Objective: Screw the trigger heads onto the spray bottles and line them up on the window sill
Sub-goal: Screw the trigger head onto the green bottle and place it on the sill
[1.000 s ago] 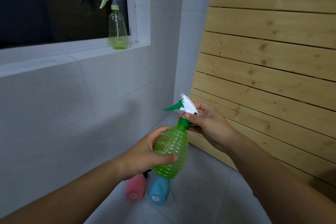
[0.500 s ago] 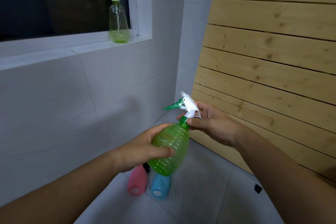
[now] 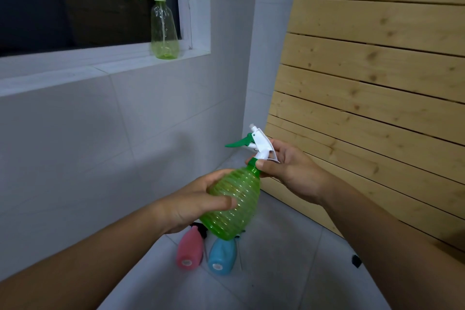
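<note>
My left hand point(image 3: 191, 202) wraps around the ribbed green spray bottle point(image 3: 236, 211), held tilted in mid-air. My right hand point(image 3: 289, 170) pinches the green collar under its white trigger head point(image 3: 260, 143), whose green lever points left. A pale green bottle point(image 3: 164, 30) with a grey and green trigger head stands upright at the right end of the white window sill point(image 3: 75, 68). On the floor below lie a pink bottle point(image 3: 190, 249) and a blue bottle point(image 3: 222, 255), side by side, bases toward me; their necks are hidden behind the held bottle.
A wall of light wooden slats point(image 3: 377, 98) leans on the right. White tiled wall point(image 3: 100, 146) runs under the sill. A small dark object point(image 3: 356, 260) lies on the grey floor tiles near the slats. The window point(image 3: 63, 0) is dark.
The held bottle and both hands have stayed nearly in place; my right fingers have shifted a little on the collar. The view has tilted slightly upward and left.
</note>
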